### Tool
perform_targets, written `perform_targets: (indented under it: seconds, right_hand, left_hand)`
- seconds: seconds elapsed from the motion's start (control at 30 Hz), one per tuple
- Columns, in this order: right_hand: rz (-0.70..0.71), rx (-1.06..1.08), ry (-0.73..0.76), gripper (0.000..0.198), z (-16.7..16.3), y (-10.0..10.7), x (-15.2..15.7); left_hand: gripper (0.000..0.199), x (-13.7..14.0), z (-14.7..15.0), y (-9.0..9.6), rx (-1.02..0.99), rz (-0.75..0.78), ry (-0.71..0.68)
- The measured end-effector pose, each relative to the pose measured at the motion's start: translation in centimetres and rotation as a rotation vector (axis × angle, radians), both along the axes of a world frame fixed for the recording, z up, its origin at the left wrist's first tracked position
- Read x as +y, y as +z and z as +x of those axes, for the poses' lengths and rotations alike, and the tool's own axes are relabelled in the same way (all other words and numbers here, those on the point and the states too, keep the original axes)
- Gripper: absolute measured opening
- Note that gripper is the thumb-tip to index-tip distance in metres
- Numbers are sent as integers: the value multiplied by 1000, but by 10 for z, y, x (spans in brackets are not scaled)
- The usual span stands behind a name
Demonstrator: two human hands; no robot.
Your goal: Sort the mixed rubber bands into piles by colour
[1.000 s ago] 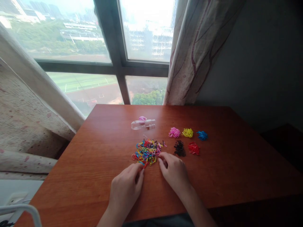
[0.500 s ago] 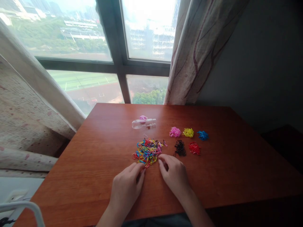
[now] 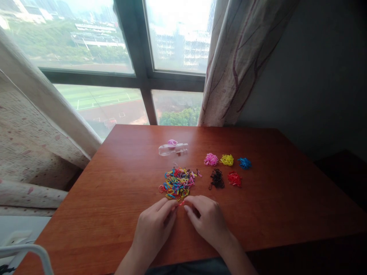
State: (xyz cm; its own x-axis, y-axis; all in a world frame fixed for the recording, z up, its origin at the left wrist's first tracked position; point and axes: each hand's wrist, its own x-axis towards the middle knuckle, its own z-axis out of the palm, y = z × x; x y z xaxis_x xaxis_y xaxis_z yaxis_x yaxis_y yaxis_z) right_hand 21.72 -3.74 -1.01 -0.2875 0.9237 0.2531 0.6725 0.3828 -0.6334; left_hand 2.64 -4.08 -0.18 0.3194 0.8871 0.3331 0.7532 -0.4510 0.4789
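Right hand (image 3: 208, 218), slightly parted, neared red piece (image 3: 181, 203).

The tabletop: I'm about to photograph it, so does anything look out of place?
A clear bottle lies on its side beyond the mixed pile instead of standing. A pale piece sits apart on the pile's far side, and a pink piece strays off its right. Any damage to the pieces would be too small to make out.
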Motion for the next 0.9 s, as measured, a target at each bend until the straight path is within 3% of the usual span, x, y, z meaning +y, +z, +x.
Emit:
perform_targets:
  seconds: [0.37,0.47,0.67,0.77,0.9]
  right_hand:
    - [-5,106,-38,15,4,0,-4]
    - [-4,169,-192,20,27,-2,-6]
    - [10,163,-721,38,119,-11,4]
    - [-41,202,-802,45,149,-16,14]
    - [-72,206,-806,45,153,-21,27]
  left_hand:
    - [21,0,-2,-1,-27,-9,-24]
    - [23,-1,-2,0,-13,-39,-17]
    - [21,0,-3,-2,-4,-26,-33]
    - [24,0,-4,-4,7,-6,-31]
    - [24,1,-4,-6,19,15,-34]
